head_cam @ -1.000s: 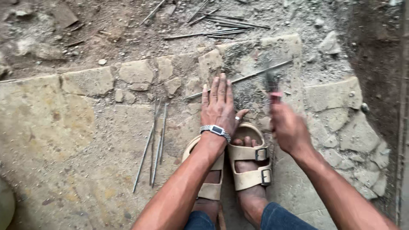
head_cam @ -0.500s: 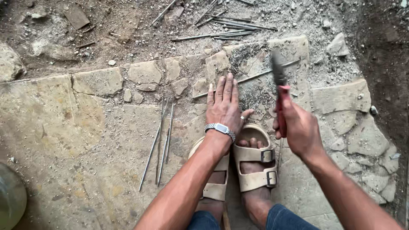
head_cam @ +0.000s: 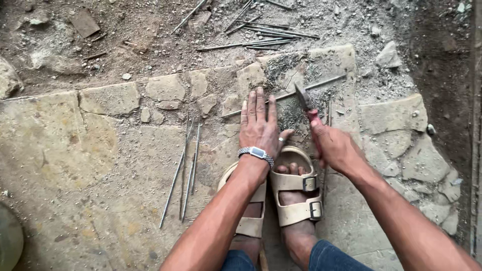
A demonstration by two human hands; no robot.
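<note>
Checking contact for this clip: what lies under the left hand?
The left hand presses flat on a thin metal rod lying across the cracked stone slab. The rod's stretch beneath the palm is covered.

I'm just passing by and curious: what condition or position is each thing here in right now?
left hand: flat, fingers spread, pressing a metal rod to the stone
right hand: closed around the hammer handle
hammer: head down on the rod
metal rod: lying across the cracked stone slab
loose rods: lying on the ground, untouched
sandals: worn, buckled
</note>
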